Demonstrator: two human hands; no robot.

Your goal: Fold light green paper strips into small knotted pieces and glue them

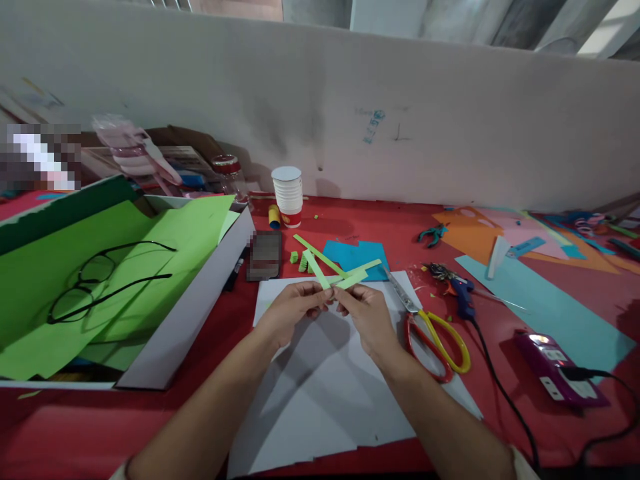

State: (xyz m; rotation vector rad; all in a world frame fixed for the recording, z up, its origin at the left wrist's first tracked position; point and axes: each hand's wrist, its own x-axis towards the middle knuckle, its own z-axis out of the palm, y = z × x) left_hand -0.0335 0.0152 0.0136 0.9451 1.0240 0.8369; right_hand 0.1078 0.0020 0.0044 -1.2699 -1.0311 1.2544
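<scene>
My left hand [299,305] and my right hand [364,310] meet over white paper sheets [320,400], both with fingers pinched on light green paper strips. One strip [317,269] rises from the left fingertips; another strip [353,280] slants up and right from the right ones. Where they meet is partly hidden by my fingers. Behind them, a further green strip [320,255] crosses toward blue paper [357,257]. Small folded green pieces [303,262] lie just past my left hand. Right of my right hand rest scissors [430,333] with red and yellow handles, blades apart.
At left, a box [200,310] holds green sheets and eyeglasses [93,287]. Stacked paper cups [288,197] and a dark phone-like slab [265,255] stand beyond my hands. To the right are a glue gun [464,298], pliers [433,235], coloured paper [540,313] and a corded purple power strip [560,370].
</scene>
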